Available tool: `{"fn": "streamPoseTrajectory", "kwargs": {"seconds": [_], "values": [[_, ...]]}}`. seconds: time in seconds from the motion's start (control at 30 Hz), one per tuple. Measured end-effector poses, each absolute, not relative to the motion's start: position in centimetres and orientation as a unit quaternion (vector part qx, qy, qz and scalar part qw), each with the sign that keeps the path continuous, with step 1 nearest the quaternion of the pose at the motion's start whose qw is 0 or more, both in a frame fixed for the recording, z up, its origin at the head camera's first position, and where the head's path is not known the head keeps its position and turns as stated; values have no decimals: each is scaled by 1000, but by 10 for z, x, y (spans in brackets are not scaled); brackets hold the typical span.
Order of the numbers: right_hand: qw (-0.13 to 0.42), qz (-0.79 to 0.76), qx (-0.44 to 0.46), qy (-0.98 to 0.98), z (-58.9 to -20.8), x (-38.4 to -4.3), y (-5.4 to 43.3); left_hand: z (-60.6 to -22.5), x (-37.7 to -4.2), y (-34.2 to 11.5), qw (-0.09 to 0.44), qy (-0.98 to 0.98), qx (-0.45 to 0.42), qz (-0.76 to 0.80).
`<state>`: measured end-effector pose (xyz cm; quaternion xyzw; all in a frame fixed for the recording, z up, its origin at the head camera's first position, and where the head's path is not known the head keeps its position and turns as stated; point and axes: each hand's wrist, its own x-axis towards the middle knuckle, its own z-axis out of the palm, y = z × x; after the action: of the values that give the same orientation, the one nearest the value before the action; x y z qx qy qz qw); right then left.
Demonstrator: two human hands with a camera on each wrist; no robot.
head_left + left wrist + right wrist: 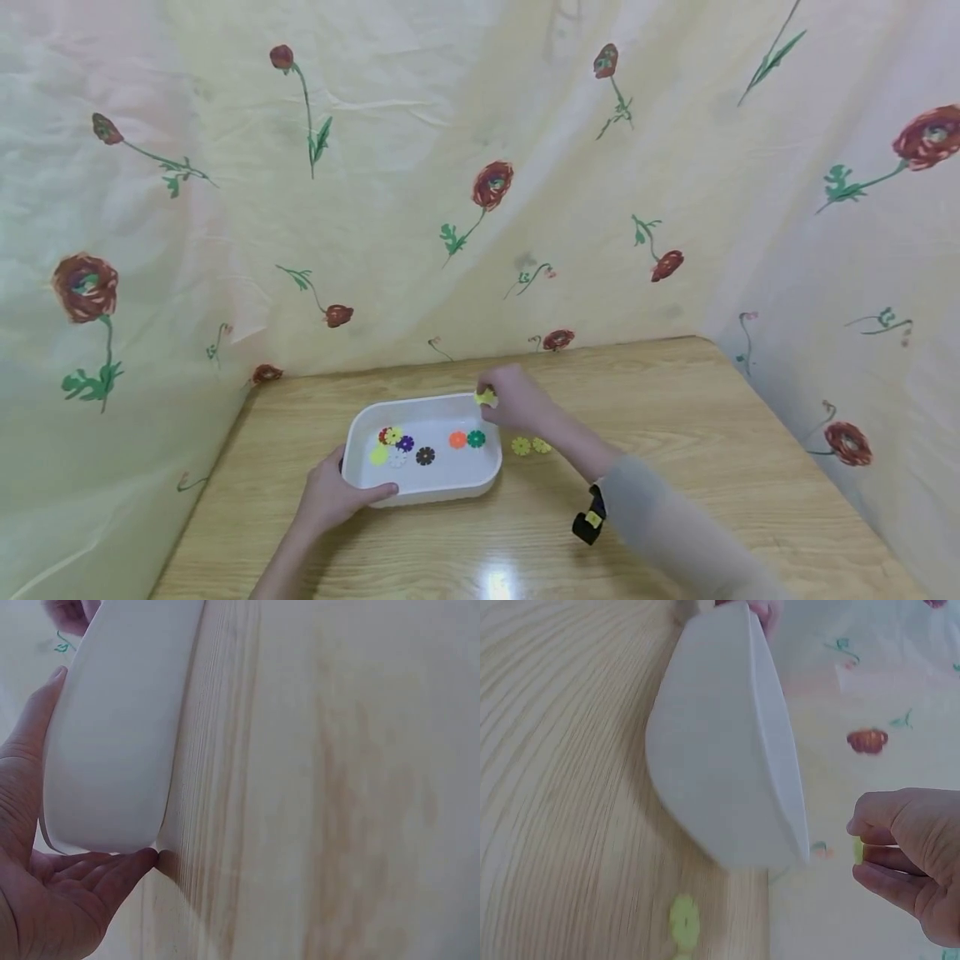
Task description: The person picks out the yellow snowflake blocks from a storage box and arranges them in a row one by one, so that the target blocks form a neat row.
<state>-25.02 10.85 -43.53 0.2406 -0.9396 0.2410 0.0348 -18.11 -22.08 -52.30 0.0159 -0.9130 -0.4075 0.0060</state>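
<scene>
A white plastic tray stands on the wooden table with several small snowflake-shaped plastic discs in it. Red, yellow, purple and clear ones cluster at its left. A brown disc lies near the middle, with an orange disc and a green disc to the right. My left hand grips the tray's left end, thumb on the near rim, fingers against the end wall. At the far right corner, my right hand pinches a yellow snowflake disc between thumb and fingers, above the rim.
Two yellow discs lie on the table just right of the tray. A flower-patterned cloth hangs behind the table and along both sides. A black strap with a small camera sits on the right wrist.
</scene>
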Motion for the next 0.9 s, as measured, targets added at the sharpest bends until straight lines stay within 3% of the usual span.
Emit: {"fn": "streamPoseTrajectory", "kwargs": {"seconds": [0.37, 0.9], "values": [[91, 234, 254, -934, -437, -246, 154, -524, -182, -223, 3, -913, 12, -407], [107, 214, 219, -946, -439, -239, 208, -521, -180, -224, -5, -915, 13, -404]]}}
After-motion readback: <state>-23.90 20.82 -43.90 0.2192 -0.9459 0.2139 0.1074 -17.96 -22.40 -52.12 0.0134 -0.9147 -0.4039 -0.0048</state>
